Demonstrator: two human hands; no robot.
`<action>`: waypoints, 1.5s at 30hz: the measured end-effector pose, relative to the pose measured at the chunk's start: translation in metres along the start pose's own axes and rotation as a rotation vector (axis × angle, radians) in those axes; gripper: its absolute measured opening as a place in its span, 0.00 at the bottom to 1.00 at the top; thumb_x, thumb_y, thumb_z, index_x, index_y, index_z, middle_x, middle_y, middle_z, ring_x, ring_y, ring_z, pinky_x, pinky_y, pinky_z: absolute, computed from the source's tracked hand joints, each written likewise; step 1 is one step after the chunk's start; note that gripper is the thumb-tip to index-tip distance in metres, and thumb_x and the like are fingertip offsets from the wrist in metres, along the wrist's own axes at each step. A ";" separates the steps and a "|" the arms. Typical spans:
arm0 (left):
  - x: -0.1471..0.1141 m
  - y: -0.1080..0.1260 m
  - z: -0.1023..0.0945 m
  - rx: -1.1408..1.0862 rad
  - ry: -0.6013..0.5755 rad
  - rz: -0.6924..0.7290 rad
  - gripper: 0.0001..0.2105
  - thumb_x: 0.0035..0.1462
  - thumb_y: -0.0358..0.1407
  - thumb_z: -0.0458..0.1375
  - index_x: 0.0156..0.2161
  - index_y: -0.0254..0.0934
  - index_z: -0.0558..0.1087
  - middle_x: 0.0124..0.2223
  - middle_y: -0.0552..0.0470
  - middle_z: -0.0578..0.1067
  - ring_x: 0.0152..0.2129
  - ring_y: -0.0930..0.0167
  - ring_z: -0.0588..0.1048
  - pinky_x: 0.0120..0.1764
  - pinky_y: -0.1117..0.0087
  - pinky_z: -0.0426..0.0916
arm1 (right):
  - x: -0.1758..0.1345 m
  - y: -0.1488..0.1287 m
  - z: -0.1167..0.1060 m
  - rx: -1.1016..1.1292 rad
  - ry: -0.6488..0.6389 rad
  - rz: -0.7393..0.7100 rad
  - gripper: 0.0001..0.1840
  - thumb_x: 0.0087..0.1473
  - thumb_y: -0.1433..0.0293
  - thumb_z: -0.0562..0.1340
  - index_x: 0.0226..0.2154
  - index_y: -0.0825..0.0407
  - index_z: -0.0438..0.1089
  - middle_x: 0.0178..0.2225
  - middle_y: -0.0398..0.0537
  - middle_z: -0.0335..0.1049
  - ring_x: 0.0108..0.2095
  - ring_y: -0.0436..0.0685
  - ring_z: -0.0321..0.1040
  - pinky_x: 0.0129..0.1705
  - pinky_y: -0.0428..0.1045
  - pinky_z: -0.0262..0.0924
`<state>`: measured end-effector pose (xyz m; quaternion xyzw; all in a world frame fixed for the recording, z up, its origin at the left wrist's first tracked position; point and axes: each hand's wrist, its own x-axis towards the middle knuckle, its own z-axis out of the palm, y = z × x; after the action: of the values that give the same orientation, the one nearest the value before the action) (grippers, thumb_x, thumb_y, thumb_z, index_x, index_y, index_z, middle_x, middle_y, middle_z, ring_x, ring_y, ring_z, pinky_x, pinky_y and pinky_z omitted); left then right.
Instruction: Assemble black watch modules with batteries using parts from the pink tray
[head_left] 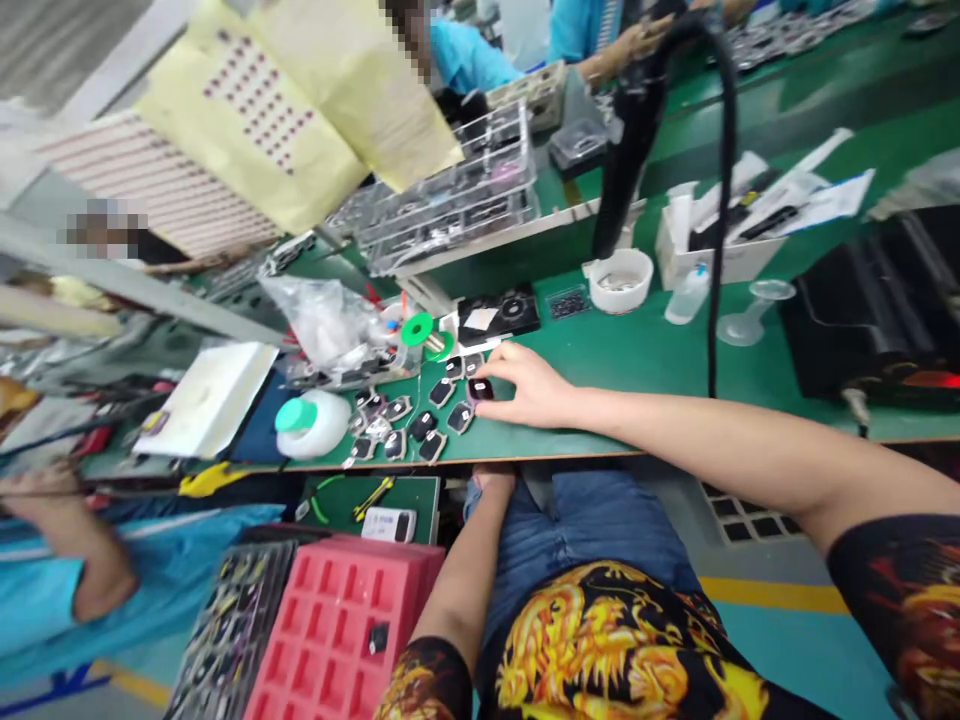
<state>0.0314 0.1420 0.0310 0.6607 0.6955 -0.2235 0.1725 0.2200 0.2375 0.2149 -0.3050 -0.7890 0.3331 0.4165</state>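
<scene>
A: Right hand (529,388)?
B: On the green tabletop (645,350), fingertip grip pinching one small black part (480,389) at the edge of the part cluster (409,420), close for easy picking.
A: Left hand (491,480)?
B: Under the tabletop edge; grip can't tell.

Bare green table (637,355) lies open at three o'clock of the right hand (529,388) — small black parts (420,425) crowd nine o'clock.
</scene>
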 end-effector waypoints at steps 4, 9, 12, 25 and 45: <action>-0.033 -0.013 -0.006 -0.127 0.067 0.023 0.23 0.72 0.41 0.58 0.66 0.31 0.74 0.64 0.29 0.75 0.63 0.48 0.73 0.62 0.46 0.72 | 0.011 -0.002 -0.008 0.557 -0.119 0.313 0.24 0.55 0.53 0.75 0.44 0.54 0.81 0.37 0.49 0.77 0.33 0.53 0.67 0.37 0.50 0.63; -0.119 -0.005 -0.056 -0.453 0.050 0.528 0.16 0.71 0.46 0.61 0.56 0.40 0.82 0.56 0.44 0.82 0.56 0.61 0.79 0.63 0.61 0.71 | 0.018 -0.001 -0.029 0.997 -0.429 0.577 0.35 0.49 0.41 0.77 0.40 0.56 0.80 0.35 0.52 0.79 0.28 0.49 0.69 0.27 0.43 0.59; -0.161 -0.006 -0.105 -0.947 0.083 0.762 0.12 0.73 0.43 0.61 0.43 0.42 0.85 0.40 0.49 0.85 0.37 0.67 0.82 0.46 0.66 0.76 | 0.018 0.002 -0.036 1.099 -0.551 0.577 0.37 0.50 0.40 0.77 0.42 0.57 0.80 0.38 0.54 0.81 0.28 0.49 0.71 0.26 0.42 0.63; -0.122 0.013 -0.161 -1.648 0.757 0.486 0.13 0.60 0.41 0.74 0.48 0.41 0.85 0.44 0.49 0.77 0.30 0.75 0.75 0.30 0.75 0.71 | 0.006 0.002 -0.021 1.125 -0.742 0.585 0.38 0.56 0.37 0.71 0.38 0.59 0.78 0.31 0.53 0.79 0.25 0.50 0.73 0.24 0.42 0.68; -0.130 0.028 -0.165 -2.022 0.470 0.343 0.11 0.57 0.41 0.75 0.40 0.38 0.82 0.27 0.55 0.75 0.21 0.77 0.70 0.22 0.77 0.62 | 0.005 -0.002 -0.019 1.046 -0.780 0.631 0.41 0.61 0.33 0.64 0.36 0.58 0.79 0.30 0.55 0.80 0.23 0.51 0.72 0.23 0.43 0.68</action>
<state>0.0772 0.1218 0.2368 0.3254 0.4714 0.6223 0.5335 0.2341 0.2452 0.2269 -0.1377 -0.4920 0.8559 0.0800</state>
